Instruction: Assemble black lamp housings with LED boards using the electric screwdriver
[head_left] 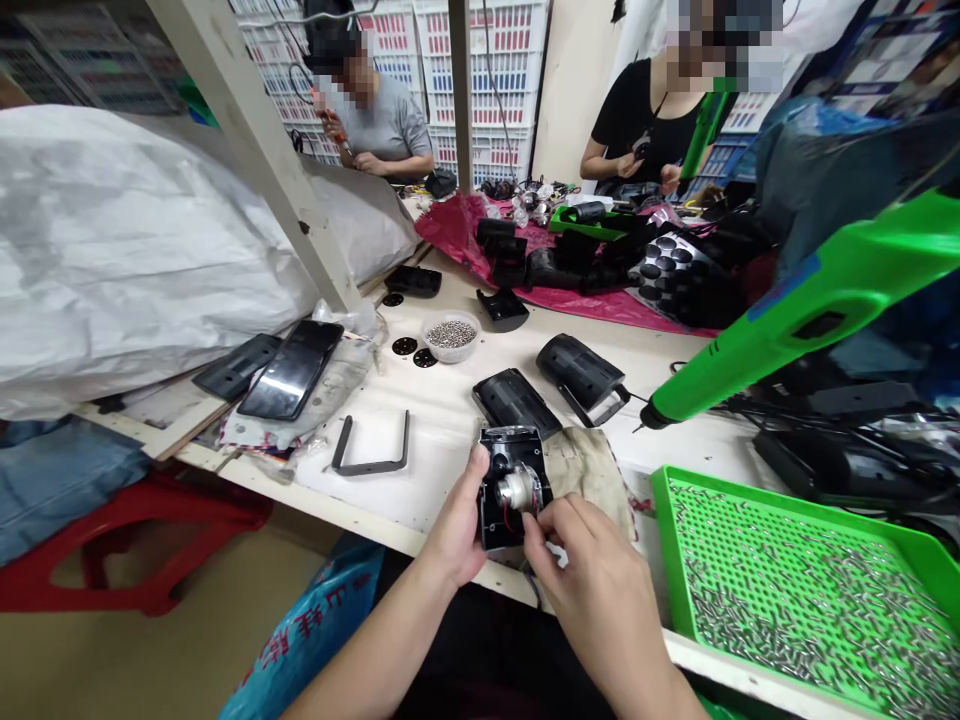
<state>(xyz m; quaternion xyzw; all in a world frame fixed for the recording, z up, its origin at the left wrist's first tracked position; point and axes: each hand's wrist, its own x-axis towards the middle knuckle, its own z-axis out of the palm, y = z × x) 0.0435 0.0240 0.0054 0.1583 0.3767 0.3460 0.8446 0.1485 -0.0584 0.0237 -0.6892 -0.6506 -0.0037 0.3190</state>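
Your left hand (456, 522) grips the open black plastic housing (501, 455); your right fingers (544, 525) pinch its silver cylindrical motor (516, 490). Housing stands uncovered; a ribbed black plastic cover (516, 402) lies apart on the white desk (442, 425).

left hand (456, 525): curled, gripping | right hand (592, 595): fingers (537, 528) pinching

The housing (496, 515) is matt black plastic, and the motor (517, 490) inside it is smooth, shiny metal. The cloth (589, 480) looks rough and beige. The worktop (442, 430) is smooth and white, the tray (739, 497) is bright green plastic, and the panel (291, 370) is glossy black.
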